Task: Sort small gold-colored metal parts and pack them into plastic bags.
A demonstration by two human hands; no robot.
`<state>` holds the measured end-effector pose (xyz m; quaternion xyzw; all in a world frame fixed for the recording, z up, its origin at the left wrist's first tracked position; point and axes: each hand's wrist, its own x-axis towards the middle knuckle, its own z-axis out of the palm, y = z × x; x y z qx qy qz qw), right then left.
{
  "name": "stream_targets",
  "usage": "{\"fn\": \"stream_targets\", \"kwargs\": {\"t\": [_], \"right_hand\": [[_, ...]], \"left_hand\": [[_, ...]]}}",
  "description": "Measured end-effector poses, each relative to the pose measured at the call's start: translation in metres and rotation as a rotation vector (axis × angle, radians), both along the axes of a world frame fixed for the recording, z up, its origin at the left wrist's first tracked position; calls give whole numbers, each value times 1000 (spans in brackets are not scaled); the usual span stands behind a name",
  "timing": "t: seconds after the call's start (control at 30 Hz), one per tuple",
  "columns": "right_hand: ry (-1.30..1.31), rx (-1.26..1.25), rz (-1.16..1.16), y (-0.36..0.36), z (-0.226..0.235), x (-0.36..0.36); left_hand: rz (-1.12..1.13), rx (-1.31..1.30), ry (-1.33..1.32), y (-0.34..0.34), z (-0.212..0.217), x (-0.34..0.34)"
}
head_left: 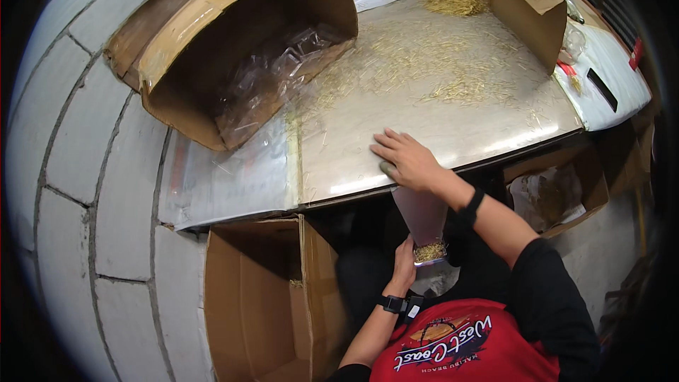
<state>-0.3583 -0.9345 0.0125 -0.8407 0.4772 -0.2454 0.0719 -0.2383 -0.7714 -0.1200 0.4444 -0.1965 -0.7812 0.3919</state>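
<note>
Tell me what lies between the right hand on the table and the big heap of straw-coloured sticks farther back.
In the head view, thinly scattered loose sticks on the grey tabletop lie between the right hand and the heap; nothing else.

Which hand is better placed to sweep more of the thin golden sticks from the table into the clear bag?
Probably the right hand: it lies flat on the table edge near the golden sticks, while the left hand holds the clear bag below.
</note>
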Motion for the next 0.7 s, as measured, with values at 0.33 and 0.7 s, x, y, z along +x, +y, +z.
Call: {"fn": "stream_targets", "kwargs": {"t": [0.33, 0.7], "right_hand": [[-169, 25, -11, 151, 17, -26], [-446, 469, -50, 195, -26, -59]], "left_hand": [[-49, -1, -43, -10, 3, -2], [-313, -3, 56, 18, 16, 39]]}}
